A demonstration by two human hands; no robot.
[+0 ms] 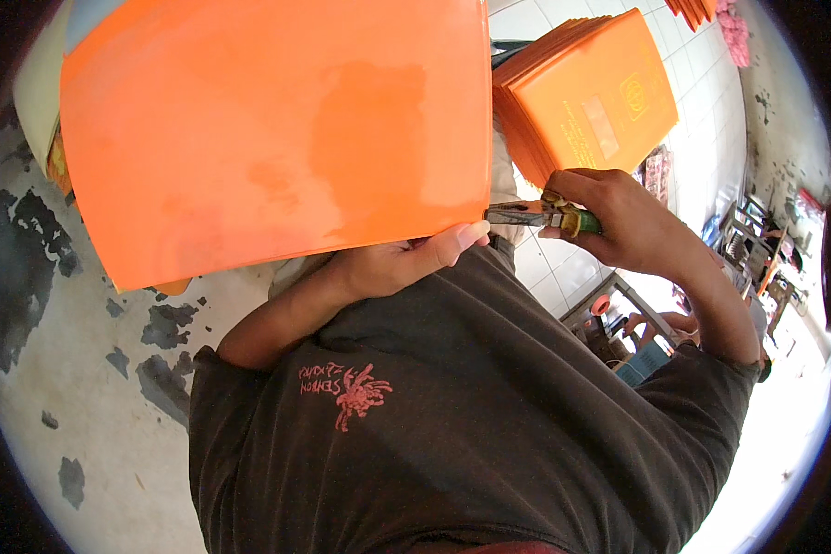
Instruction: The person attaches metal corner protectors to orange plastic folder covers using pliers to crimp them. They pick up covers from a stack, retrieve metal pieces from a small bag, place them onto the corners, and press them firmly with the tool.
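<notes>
A large glossy orange folder (203, 157) fills the upper left of the head view, its lower edge tilted up toward the right. My left hand (406, 265) holds it near the lower right corner, the thumb in front and the fingers hidden behind. My right hand (614, 217) is closed around pliers (531, 216) with green and yellowish handles. The pliers' jaws touch the folder at that same corner, just above my left thumb. Whether anything is pinched in the jaws is too small to tell.
A thick stack of orange folders (577, 111) with gold print lies just beyond my right hand. More orange folders (692, 11) and a pink bundle (734, 35) are at the upper right. Another person's hand (651, 325) shows near cluttered equipment at right. White tiles (563, 277) cover the floor.
</notes>
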